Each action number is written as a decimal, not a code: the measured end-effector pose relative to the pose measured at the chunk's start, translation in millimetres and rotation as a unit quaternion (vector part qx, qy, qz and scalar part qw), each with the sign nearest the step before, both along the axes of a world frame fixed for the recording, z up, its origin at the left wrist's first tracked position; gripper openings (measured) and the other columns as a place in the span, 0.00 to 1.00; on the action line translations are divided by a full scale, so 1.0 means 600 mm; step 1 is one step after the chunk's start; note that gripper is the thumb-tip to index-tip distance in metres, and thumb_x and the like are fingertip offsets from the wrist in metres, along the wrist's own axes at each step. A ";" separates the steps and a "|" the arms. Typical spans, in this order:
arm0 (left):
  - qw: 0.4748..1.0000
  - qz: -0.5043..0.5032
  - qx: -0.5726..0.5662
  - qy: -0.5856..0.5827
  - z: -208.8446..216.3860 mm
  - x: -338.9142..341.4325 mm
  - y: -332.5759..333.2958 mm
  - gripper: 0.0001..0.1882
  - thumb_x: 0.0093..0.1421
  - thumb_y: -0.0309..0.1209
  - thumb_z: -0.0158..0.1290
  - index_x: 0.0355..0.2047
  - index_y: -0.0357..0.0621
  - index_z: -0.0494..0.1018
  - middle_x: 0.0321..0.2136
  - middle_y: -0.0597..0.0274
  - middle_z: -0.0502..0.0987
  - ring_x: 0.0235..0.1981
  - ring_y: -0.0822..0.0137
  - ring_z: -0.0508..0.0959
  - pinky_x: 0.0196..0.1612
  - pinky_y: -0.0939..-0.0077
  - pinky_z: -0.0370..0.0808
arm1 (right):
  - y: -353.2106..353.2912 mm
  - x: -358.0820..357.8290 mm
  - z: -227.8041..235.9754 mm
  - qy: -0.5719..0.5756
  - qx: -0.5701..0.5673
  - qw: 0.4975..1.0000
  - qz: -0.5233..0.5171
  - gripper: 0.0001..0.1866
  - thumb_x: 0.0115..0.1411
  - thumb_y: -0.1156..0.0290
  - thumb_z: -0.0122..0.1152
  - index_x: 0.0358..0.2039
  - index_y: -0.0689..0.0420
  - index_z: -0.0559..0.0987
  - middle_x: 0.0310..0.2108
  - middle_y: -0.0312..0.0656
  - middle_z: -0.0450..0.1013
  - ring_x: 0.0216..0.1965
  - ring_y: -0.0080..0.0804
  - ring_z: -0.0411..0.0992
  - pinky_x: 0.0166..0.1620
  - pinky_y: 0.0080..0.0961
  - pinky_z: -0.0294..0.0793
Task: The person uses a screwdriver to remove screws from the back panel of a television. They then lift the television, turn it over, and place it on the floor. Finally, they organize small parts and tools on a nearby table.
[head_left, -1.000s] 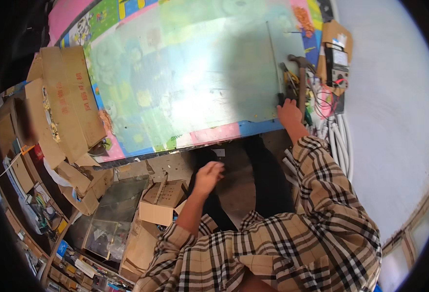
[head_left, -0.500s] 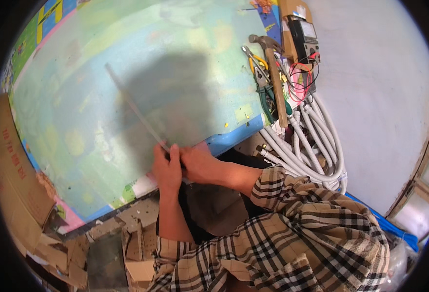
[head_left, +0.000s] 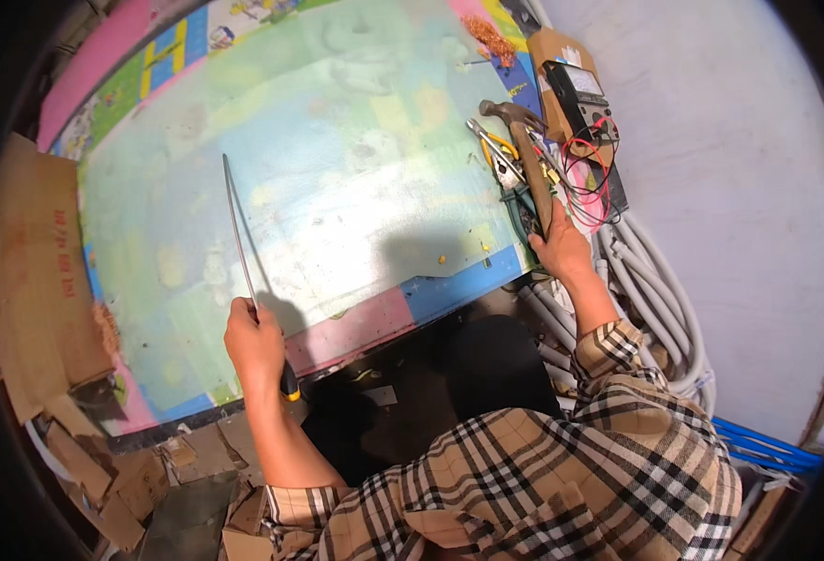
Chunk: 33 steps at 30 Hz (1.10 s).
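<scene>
My left hand (head_left: 254, 344) is closed around a long screwdriver (head_left: 238, 229), whose thin metal shaft points up over the table toward the far side. Below the fist the end of its black and yellow handle (head_left: 289, 381) sticks out. At the table's right edge my right hand (head_left: 564, 251) has its fingers around the lower end of the wooden handle of a claw hammer (head_left: 533, 159). The hammer lies across a pile of tools, beside pliers with green grips (head_left: 517, 208) and another pair with yellow grips (head_left: 492, 144).
The table (head_left: 337, 234) has a pale green-blue top. Right of the tools lie a multimeter (head_left: 580, 98) with red and black leads and coiled grey hoses (head_left: 660, 290). Copper-coloured scraps (head_left: 489, 40) sit at the far right corner. A cardboard box (head_left: 43, 280) stands left.
My hands were together at the screwdriver over the near edge. The left has moved left with it; the right has let go and moved right to the hammer's handle.
</scene>
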<state>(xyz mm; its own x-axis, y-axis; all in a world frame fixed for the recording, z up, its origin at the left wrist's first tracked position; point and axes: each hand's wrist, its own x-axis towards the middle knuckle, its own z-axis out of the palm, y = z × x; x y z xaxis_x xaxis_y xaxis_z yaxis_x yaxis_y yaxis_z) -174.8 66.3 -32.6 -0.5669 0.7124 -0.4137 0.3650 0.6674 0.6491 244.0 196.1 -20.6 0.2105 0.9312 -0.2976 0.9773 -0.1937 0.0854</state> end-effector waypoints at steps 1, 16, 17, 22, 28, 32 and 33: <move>1.000 0.019 0.013 -0.012 0.015 0.005 -0.010 0.07 0.62 0.26 0.44 0.31 0.35 0.67 0.19 0.54 0.74 0.18 0.64 0.75 0.23 0.67 0.70 | -0.003 0.011 -0.016 0.035 0.032 0.999 0.002 0.43 0.54 0.62 0.62 0.66 0.55 0.52 0.52 0.60 0.68 0.45 0.56 0.74 0.47 0.45 0.74; 0.996 0.069 0.050 0.017 -0.014 -0.037 -0.066 0.08 0.62 0.29 0.45 0.31 0.35 0.68 0.17 0.57 0.74 0.13 0.68 0.73 0.18 0.72 0.70 | 0.128 -0.013 0.081 0.215 0.193 0.945 0.154 0.30 0.50 0.74 0.55 0.57 0.52 0.67 0.36 0.56 0.75 0.41 0.57 0.74 0.44 0.50 0.72; 0.996 0.073 0.044 0.014 -0.025 -0.044 -0.065 0.08 0.62 0.28 0.45 0.31 0.34 0.68 0.17 0.56 0.74 0.13 0.68 0.73 0.18 0.72 0.71 | 0.161 -0.034 0.080 0.210 0.179 0.947 0.164 0.30 0.51 0.74 0.55 0.58 0.51 0.67 0.36 0.56 0.75 0.41 0.57 0.74 0.43 0.51 0.72; 0.998 0.052 0.022 0.036 -0.059 -0.067 -0.052 0.08 0.62 0.28 0.45 0.32 0.34 0.68 0.18 0.56 0.74 0.13 0.67 0.74 0.18 0.72 0.72 | 0.316 -0.051 0.004 0.175 0.196 0.938 0.227 0.33 0.52 0.69 0.58 0.61 0.46 0.65 0.45 0.54 0.73 0.47 0.54 0.72 0.50 0.46 0.71; 0.995 0.047 -0.034 0.080 -0.046 -0.081 -0.066 0.11 0.60 0.29 0.49 0.41 0.36 0.68 0.24 0.52 0.76 0.23 0.61 0.78 0.24 0.67 0.74 | 0.391 0.007 -0.011 0.022 0.218 0.930 0.296 0.27 0.56 0.67 0.61 0.58 0.47 0.69 0.47 0.49 0.69 0.49 0.50 0.70 0.50 0.41 0.73; 0.985 0.008 -0.089 0.147 -0.079 -0.113 -0.092 0.22 0.56 0.29 0.54 0.51 0.40 0.66 0.30 0.48 0.77 0.34 0.50 0.78 0.42 0.57 0.72 | 0.315 0.034 0.025 0.191 0.263 0.901 0.286 0.17 0.57 0.66 0.59 0.47 0.55 0.76 0.39 0.51 0.71 0.43 0.49 0.71 0.45 0.39 0.71; 0.984 -0.014 -0.087 0.157 -0.076 -0.105 -0.086 0.23 0.56 0.29 0.55 0.52 0.40 0.66 0.31 0.48 0.78 0.35 0.50 0.79 0.42 0.58 0.72 | 0.286 0.065 0.031 0.245 0.235 0.895 0.289 0.16 0.58 0.64 0.58 0.45 0.57 0.77 0.37 0.52 0.71 0.41 0.49 0.72 0.44 0.38 0.71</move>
<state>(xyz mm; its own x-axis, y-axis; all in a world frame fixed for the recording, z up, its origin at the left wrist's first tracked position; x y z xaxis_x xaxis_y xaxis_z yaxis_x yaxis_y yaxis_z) -237.7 14.4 -78.1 -0.6675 0.6635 -0.3380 0.5494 0.7452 0.3778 283.0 367.7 -2.0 -0.3950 0.8892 0.2308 0.8238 0.4541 -0.3395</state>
